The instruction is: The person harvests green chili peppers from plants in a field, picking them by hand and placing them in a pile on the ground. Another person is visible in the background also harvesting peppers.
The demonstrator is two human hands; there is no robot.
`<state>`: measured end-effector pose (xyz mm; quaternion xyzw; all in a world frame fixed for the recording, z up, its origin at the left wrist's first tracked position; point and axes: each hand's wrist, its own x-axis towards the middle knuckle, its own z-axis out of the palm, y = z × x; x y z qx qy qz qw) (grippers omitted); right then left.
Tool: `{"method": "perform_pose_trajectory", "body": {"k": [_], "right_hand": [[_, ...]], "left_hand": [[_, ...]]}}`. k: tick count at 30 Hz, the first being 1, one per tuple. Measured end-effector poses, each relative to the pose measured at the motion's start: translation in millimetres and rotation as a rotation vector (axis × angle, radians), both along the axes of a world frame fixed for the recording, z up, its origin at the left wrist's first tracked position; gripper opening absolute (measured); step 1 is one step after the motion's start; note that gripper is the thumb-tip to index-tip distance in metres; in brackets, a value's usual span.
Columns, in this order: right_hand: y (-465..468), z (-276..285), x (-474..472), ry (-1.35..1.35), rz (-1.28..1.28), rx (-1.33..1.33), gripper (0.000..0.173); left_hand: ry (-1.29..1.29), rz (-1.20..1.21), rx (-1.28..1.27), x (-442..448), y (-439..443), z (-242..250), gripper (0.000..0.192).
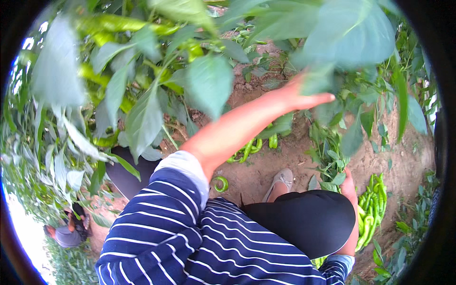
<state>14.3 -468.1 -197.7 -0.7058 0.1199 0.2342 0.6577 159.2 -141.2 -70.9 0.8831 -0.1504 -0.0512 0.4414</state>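
My left hand (pixel 301 93) reaches across to the upper right among pepper leaves. One digit points out to the right, while a large blurred leaf (pixel 351 35) and lower foliage cover the other fingers. Beside my right knee, my right hand (pixel 348 183) is against a leafy pepper stem (pixel 333 169); most of its fingers are hidden. Just right of that wrist lies a pile of long green peppers (pixel 372 206) on the soil. Beneath my left forearm are several more green peppers (pixel 249 151), and a curled pepper (pixel 221 184) lies nearer my body.
Pepper plants (pixel 153 82) with hanging green peppers (pixel 117 23) crowd the upper left, close to the camera. My shoe (pixel 283 178) stands on bare soil (pixel 294 160). Low plants (pixel 409 245) line the right edge. Another person (pixel 67 235) is at the lower left.
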Motion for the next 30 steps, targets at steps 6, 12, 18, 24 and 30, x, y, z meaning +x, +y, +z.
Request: {"method": "perform_pose_trajectory", "body": {"k": [6, 12, 18, 24, 30], "right_hand": [[57.0, 148.6, 30.3, -0.007, 0.765, -0.080, 0.040], [177.4, 157.7, 42.1, 0.007, 1.098, 0.055, 0.021], [319.9, 120.0, 66.8, 0.068, 0.716, 0.156, 0.026], [483.5, 99.0, 234.5, -0.517, 0.291, -0.112, 0.032], [529.1, 64.4, 393.0, -0.224, -0.293, 0.900, 0.082]], "left_hand": [[-0.334, -0.190, 0.321, -39.8, 64.3, 54.2, 0.057], [-0.363, 0.408, 0.595, -66.0, 186.1, 67.6, 0.068], [-0.698, 0.375, 1.270, -26.3, 274.9, 84.7, 0.064], [-0.609, 0.465, 1.239, -9.1, 313.7, 103.0, 0.056], [-0.581, 0.525, 1.262, -17.5, 324.4, 117.9, 0.055]]}}
